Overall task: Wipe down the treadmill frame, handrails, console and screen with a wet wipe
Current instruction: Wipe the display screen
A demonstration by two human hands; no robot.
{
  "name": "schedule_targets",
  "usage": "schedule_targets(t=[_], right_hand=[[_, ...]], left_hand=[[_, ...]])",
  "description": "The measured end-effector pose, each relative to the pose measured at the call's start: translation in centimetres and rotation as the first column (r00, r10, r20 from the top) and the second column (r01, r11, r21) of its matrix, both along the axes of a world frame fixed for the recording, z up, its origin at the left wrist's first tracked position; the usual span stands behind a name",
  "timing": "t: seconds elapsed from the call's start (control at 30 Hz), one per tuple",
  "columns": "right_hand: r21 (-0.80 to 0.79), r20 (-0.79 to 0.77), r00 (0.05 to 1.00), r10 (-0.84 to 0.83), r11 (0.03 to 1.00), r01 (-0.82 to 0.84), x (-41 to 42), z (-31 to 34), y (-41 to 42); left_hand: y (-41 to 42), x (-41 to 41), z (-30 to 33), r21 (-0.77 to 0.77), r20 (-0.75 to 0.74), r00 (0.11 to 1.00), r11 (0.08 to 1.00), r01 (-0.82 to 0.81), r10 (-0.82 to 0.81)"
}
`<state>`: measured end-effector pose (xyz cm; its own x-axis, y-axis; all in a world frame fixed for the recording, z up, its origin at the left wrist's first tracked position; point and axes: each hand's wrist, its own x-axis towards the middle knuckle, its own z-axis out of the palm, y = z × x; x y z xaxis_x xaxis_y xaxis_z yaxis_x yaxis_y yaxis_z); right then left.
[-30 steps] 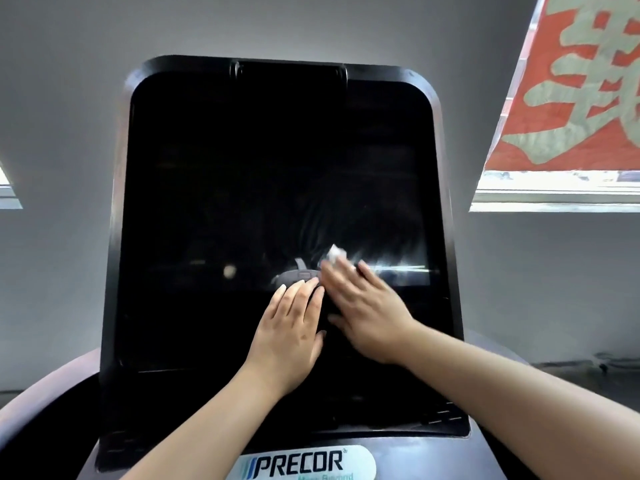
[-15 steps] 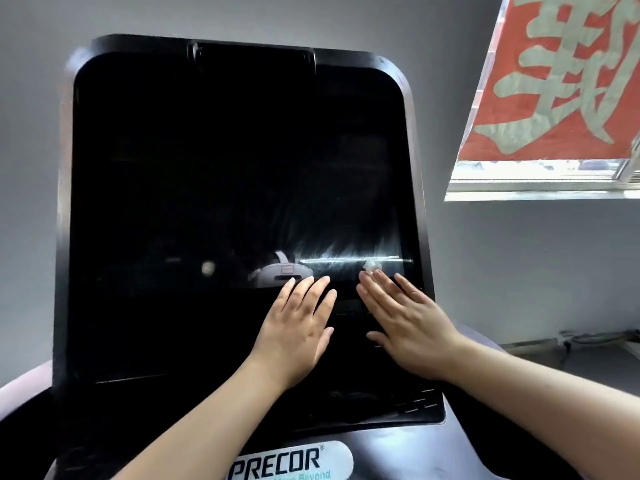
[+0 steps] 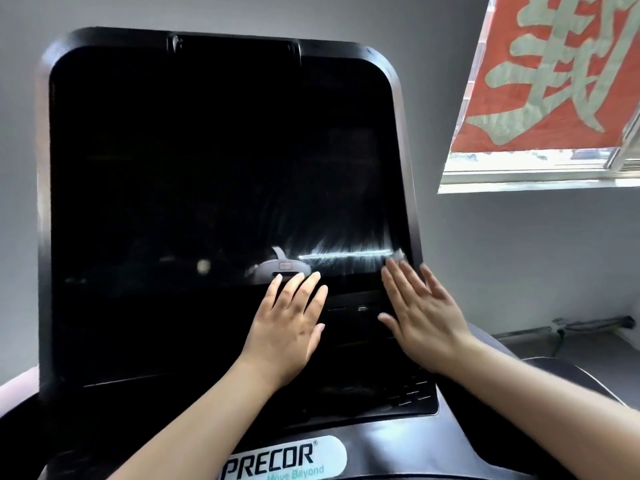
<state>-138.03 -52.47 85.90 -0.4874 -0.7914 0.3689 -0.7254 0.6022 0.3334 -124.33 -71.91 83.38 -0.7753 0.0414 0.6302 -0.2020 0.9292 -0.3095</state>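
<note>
The treadmill's large black screen (image 3: 207, 168) fills the middle of the head view, framed by a dark bezel (image 3: 405, 133), with the console's PRECOR badge (image 3: 287, 459) below. My right hand (image 3: 419, 313) lies flat with straight fingers near the screen's lower right edge, pressing a small white wet wipe (image 3: 399, 254) that peeks out beyond the fingertips. Wet streaks shine on the glass just left of the wipe. My left hand (image 3: 289, 323) rests flat with fingers together on the lower middle of the screen, holding nothing.
A grey wall stands behind the console. A window (image 3: 533, 168) with a red banner (image 3: 561, 74) sits at the upper right. Cables (image 3: 588, 323) run along a ledge at the right. The console's dark curved body (image 3: 554, 375) spreads out below the screen.
My right hand has slid the wipe rightwards along the lower screen, from the middle to the right edge. My left hand stayed flat in place. The view shifted a little.
</note>
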Motion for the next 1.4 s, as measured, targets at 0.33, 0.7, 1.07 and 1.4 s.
schedule_targets(t=[0.33,0.7,1.07,1.4], right_hand=[[-0.195,0.033,0.998,-0.054,0.979,0.059,0.0,0.0,-3.4],[-0.3,0.218,0.975,-0.034,0.949,0.1,3.4,0.9,-7.6],[-0.261,0.151,0.984,-0.092,0.957,0.13,2.1,-0.7,-5.2],[-0.079,0.217,0.976,-0.019,0.996,0.037,-0.9,-4.1,5.3]], left_hand=[[0.2,0.7,0.5,0.028,0.088,0.996,0.999,-0.02,0.018],[0.5,2.1,0.4,0.056,0.127,0.992,0.998,-0.024,0.016],[1.6,1.6,-1.0,0.053,0.093,0.996,0.999,0.007,-0.012],[3.1,1.0,-2.3,0.029,0.145,0.988,0.999,0.042,-0.046]])
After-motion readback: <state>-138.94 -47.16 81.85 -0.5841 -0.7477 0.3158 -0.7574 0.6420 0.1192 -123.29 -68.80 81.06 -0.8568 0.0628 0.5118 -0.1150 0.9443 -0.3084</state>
